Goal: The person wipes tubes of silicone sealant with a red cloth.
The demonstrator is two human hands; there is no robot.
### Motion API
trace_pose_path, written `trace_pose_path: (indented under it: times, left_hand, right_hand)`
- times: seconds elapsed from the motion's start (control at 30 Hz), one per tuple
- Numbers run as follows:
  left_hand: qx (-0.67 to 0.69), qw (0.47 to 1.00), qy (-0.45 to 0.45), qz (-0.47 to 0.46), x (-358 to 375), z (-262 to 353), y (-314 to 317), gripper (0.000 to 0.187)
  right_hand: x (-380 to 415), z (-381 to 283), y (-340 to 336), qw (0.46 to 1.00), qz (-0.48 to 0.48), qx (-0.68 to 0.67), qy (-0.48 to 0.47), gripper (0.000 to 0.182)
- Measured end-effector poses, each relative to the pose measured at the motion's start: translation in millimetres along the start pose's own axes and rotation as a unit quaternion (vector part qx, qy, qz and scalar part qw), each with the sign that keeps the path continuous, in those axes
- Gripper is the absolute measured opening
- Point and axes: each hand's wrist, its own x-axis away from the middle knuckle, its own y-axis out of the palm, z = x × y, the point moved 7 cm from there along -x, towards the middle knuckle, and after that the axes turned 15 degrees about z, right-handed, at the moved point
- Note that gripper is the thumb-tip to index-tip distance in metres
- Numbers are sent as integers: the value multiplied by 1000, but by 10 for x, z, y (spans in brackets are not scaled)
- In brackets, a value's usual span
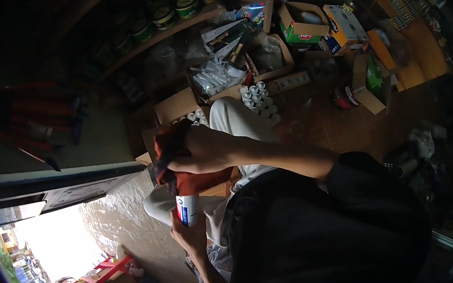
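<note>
My left hand grips the lower end of a white can with a blue label, held over my lap. My right hand clutches a red cloth that is wrapped over the can's upper end, hiding its top. My knee in light trousers lies just behind the hands, and my black sleeve fills the right side of the view.
An open carton of several white cans stands behind my knee. Green-lidded tins line a shelf above. Cardboard boxes and packets lie on the tiled floor. Red-handled tools lean at the left. A bright doorway with a red rack opens at lower left.
</note>
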Motion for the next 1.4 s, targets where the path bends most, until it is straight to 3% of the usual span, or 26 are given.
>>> trace_pose_path:
  times: [0.1, 0.17, 0.27, 0.33, 0.37, 0.43, 0.5, 0.53, 0.6, 0.7, 0.8, 0.9, 1.0, 1.03, 1.13, 1.17, 1.27, 1.37, 1.4]
  left_hand:
    - [-108, 992, 61, 16, -40, 102, -50, 49]
    - [-92, 991, 95, -3, -62, 227, 105, 46]
    - [-54, 982, 177, -27, -94, 415, 488, 36]
    - [-15, 975, 218, -43, -95, 612, 815, 38]
    - [13, 968, 242, -59, -72, 742, 998, 47]
    - [64, 957, 265, -96, 32, 1030, 1323, 63]
    - [101, 949, 273, -122, 137, 1265, 1469, 73]
    - [114, 946, 277, -127, 185, 1300, 1483, 77]
    - [111, 961, 230, -110, 242, 1060, 1406, 63]
    - [35, 984, 172, -31, 310, 302, 1072, 50]
    - [-128, 982, 134, 44, 419, -568, 522, 44]
    - [-269, 962, -17, 35, 708, -1208, 211, 40]
    - [-271, 959, -12, 78, 892, -1386, 286, 41]
    - [-258, 961, -53, 89, 881, -1360, 324, 39]
    - [-257, 956, -92, 106, 777, -1428, 368, 38]
    - [-250, 957, -95, 116, 770, -1458, 368, 37]
    - [-250, 956, -101, 115, 756, -1475, 366, 37]
    - [-244, 956, -113, 115, 672, -1463, 414, 35]
    - [-245, 956, -122, 111, 673, -1450, 409, 34]
  right_hand:
    - [415, -47, -270, 979, -72, 192, -18, 23]
    - [730, 107, -378, 913, -117, 388, -44, 25]
    - [1009, 139, -860, 947, -2, 321, 18, 30]
    - [1165, -11, -1204, 963, 97, 244, 63, 24]
    - [1267, -28, -1360, 956, 163, 240, 44, 21]
    - [1364, -140, -1691, 945, 205, 240, 85, 16]
    - [1697, 11, -1986, 914, 302, 146, 229, 11]
    - [1835, 34, -2141, 902, 322, 232, 172, 9]
    - [1924, 51, -2290, 868, 306, 378, 102, 15]
    - [2064, 512, -2363, 812, 236, 525, 96, 25]
    - [2324, 1354, -2331, 779, 179, 553, 236, 35]
    - [2524, 2115, -2076, 775, 115, 538, 313, 44]
    - [2861, 2882, -1753, 778, 84, 546, 300, 46]
    - [3083, 3261, -1642, 776, 105, 590, 197, 45]
    - [2765, 3458, -1291, 763, -109, 540, 338, 44]
    - [2754, 3537, -1178, 743, -124, 593, 286, 45]
    - [2603, 3625, -937, 797, -104, 566, 181, 42]
    - [2677, 3918, -811, 781, -181, 553, 229, 37]
    - [2831, 4080, -808, 796, -147, 531, 251, 35]
